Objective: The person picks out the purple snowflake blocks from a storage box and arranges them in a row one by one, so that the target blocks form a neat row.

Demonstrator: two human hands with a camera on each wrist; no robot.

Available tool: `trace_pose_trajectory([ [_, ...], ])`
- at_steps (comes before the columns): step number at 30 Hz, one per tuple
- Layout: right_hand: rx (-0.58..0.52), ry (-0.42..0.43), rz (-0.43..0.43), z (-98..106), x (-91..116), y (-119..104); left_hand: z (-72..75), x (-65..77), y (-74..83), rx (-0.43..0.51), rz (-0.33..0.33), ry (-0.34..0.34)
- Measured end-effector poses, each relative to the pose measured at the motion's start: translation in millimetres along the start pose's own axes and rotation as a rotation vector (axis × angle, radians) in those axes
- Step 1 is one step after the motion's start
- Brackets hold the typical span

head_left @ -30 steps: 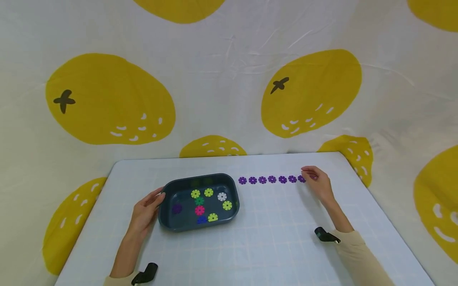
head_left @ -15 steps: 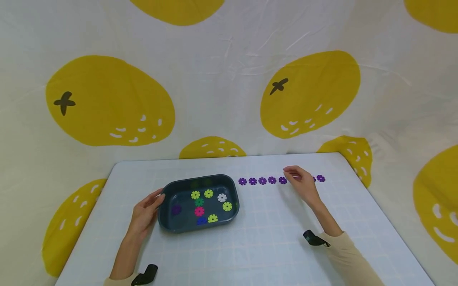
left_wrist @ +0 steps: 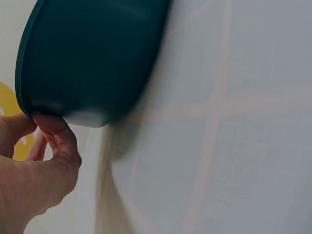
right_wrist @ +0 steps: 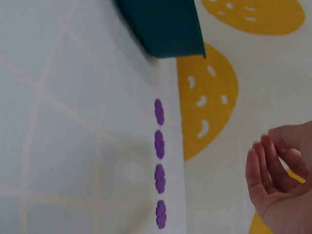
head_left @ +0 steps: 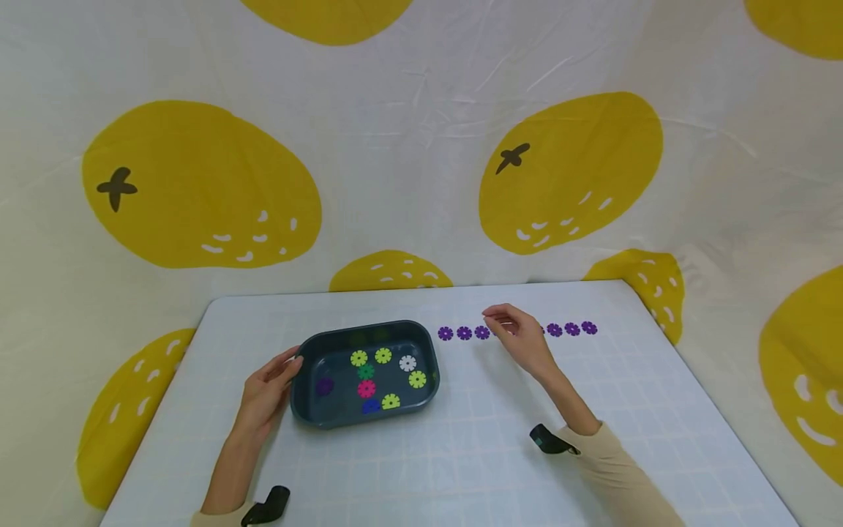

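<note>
My left hand (head_left: 266, 391) pinches the left rim of a dark teal tray (head_left: 323, 416), thumb on the near side. In the left wrist view, that hand (left_wrist: 56, 161) grips the tray's edge (left_wrist: 92, 53). Inside lie several flower-shaped discs: yellow-green, a white disc (head_left: 407, 363), a green one, a pink disc (head_left: 366, 389), a blue one and a purple disc (head_left: 324, 386). My right hand (head_left: 520, 340) hovers over a row of purple flower discs (head_left: 445, 334), hiding some of them. Its fingers (right_wrist: 261, 170) are loosely curved, with nothing seen between them.
The white table (head_left: 408, 468) has a faint grid. Its row of purple discs runs from the tray's right side toward the far right corner (head_left: 626, 284). A cloth with large yellow fruit (head_left: 204, 183) hangs behind.
My right hand has moved left along the row, uncovering purple discs at its right end and covering ones nearer the tray. My left hand and the tray stay in place.
</note>
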State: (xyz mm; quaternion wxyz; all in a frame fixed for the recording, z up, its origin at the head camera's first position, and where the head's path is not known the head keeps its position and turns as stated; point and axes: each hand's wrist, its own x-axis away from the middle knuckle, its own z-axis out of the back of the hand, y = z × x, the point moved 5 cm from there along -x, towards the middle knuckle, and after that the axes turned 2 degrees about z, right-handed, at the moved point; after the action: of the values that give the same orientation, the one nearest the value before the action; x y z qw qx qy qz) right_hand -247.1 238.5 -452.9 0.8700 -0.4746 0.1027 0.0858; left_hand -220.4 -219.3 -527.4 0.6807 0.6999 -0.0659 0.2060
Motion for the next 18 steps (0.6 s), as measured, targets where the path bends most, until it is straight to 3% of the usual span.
trace_pose_trajectory([
  [18,-0.135,-0.124,0.061,-70.9,-11.7,-50.3,-0.4,0.5,0.6,0.001,0.002,-0.022],
])
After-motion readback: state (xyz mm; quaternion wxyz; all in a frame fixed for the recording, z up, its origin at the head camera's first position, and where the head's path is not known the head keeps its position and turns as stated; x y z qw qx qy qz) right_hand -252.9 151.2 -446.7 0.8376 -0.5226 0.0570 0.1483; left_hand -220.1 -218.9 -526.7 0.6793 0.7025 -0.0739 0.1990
